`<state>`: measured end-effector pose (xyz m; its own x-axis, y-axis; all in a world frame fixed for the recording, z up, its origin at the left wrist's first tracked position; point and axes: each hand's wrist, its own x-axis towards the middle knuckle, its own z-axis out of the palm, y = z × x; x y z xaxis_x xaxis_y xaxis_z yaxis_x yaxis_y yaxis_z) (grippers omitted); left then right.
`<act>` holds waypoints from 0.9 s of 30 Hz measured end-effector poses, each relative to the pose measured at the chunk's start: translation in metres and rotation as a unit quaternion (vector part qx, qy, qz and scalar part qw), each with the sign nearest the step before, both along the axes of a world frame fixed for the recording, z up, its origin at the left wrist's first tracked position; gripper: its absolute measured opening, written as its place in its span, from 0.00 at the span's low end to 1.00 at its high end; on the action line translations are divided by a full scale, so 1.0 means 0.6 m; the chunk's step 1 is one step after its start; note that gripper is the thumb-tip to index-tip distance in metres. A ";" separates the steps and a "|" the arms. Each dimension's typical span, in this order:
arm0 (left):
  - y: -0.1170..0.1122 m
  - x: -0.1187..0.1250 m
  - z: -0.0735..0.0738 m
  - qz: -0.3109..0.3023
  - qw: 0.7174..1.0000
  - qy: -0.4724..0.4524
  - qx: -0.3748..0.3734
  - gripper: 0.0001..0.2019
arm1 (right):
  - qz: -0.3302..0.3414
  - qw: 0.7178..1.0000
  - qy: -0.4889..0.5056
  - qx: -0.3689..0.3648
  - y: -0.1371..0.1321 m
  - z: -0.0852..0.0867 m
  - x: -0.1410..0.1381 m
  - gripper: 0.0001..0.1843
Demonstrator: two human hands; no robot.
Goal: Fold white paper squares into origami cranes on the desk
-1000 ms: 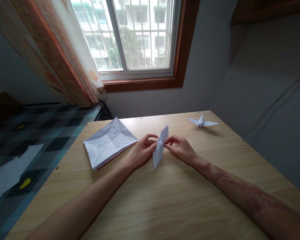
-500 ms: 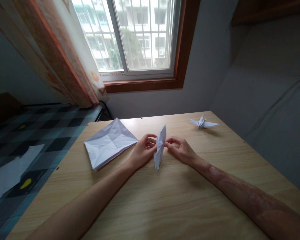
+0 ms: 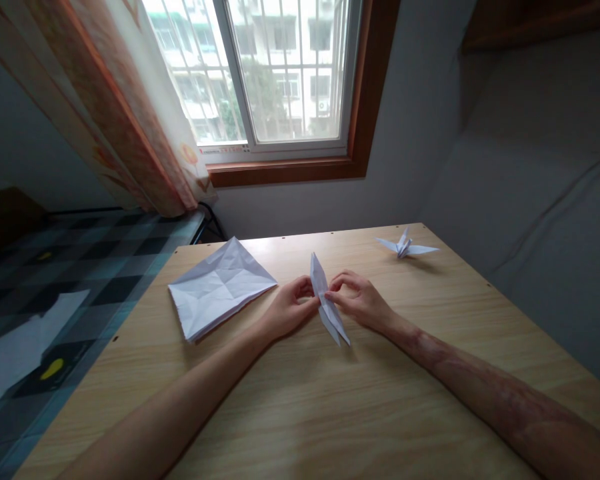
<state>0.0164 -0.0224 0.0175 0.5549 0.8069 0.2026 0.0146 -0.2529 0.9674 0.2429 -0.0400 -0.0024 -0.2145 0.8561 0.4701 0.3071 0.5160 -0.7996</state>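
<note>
Between my two hands is a narrow folded piece of white origami paper (image 3: 325, 300), held just above the table. Its upper end comes to a point, and its lower end splits into two pointed legs. My left hand (image 3: 295, 300) pinches its left side near the middle with thumb and fingers. From the other side, the thumb and forefinger of my right hand (image 3: 357, 297) grip it at about the same height. A finished paper crane (image 3: 405, 247) with spread wings stands at the back right of the table.
Left of my hands, a stack of creased white paper sheets (image 3: 223, 287) lies on the wooden table (image 3: 300, 413). A checked bed (image 3: 130, 247) with a torn-looking white paper (image 3: 25, 343) adjoins the left edge. Behind the table are a window and a curtain (image 3: 145, 120).
The folded paper has turned in my fingers: its top now leans left and its split lower end points right, towards me. Both hands stay nearly in place; the crane and sheets have not moved.
</note>
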 end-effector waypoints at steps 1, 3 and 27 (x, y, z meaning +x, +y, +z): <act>0.000 0.000 0.000 0.001 1.000 0.001 0.004 0.21 | 0.005 1.000 -0.002 0.001 0.000 0.000 0.000 0.13; 0.000 -0.001 0.001 0.006 1.000 0.011 0.014 0.21 | 0.021 1.000 -0.001 -0.001 -0.001 0.001 -0.001 0.13; 0.002 -0.001 -0.007 0.039 0.999 0.008 -0.010 0.21 | 0.075 0.994 0.034 -0.078 -0.003 0.001 0.000 0.14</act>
